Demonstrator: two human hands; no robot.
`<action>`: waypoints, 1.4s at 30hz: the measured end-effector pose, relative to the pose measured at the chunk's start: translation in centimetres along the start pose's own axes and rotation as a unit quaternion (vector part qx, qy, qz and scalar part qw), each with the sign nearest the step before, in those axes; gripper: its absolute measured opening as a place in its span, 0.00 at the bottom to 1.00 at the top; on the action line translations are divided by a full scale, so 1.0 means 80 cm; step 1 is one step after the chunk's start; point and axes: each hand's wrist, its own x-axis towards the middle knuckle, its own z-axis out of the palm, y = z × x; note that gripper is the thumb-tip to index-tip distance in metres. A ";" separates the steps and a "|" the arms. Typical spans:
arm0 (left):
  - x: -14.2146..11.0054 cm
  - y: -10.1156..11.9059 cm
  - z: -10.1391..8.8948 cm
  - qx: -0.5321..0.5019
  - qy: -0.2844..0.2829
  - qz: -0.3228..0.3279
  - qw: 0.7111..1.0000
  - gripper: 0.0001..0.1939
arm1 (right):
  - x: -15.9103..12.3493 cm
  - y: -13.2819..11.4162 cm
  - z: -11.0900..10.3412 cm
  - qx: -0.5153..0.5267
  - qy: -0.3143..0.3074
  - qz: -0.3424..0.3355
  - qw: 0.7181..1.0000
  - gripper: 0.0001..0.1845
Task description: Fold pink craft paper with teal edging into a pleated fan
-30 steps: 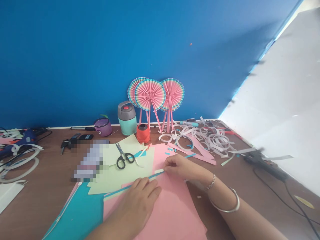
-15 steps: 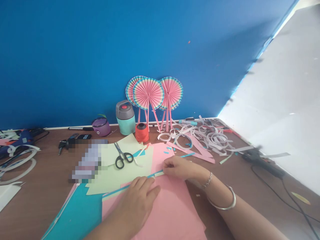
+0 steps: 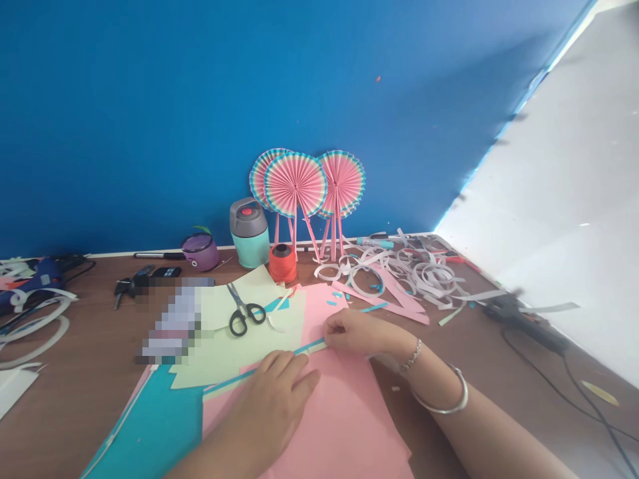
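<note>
The view has slid slightly left and up since the earlier frame, carrying the whole table (image 3: pixel 424 372) with it, while both hands stay on the same paper strip.

The right hand (image 3: pixel 357 332) is closed in a narrow pinch on the strip's end, and a bangle (image 3: pixel 442 399) circles that wrist. The left hand (image 3: pixel 274 412) lies flat and open, its fingertips on the strip.

The teal-and-cream paper strip (image 3: pixel 234 379) runs diagonally across the pink sheet (image 3: pixel 339 426), just below the pale green sheet (image 3: pixel 239 352). A teal sheet (image 3: pixel 150 426) lies to the left of the pink, and scissors (image 3: pixel 242 313) rest on the green.

Beyond them, three pink paper fans (image 3: pixel 295 185) lean against the blue wall (image 3: pixel 150 120), beside an orange spool (image 3: pixel 282 264) and a teal bottle (image 3: pixel 249 233). Curled paper offcuts (image 3: pixel 424 273) lie heaped to the right.
</note>
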 end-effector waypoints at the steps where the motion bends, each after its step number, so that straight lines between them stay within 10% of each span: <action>1: 0.000 0.000 0.000 -0.001 0.000 0.000 1.000 0.19 | 0.000 0.000 0.000 -0.001 -0.001 0.002 1.000 0.06; 42: -0.003 -0.002 0.015 0.039 -0.023 -0.005 0.999 0.19 | 0.001 -0.007 0.000 -0.030 0.019 0.017 0.999 0.06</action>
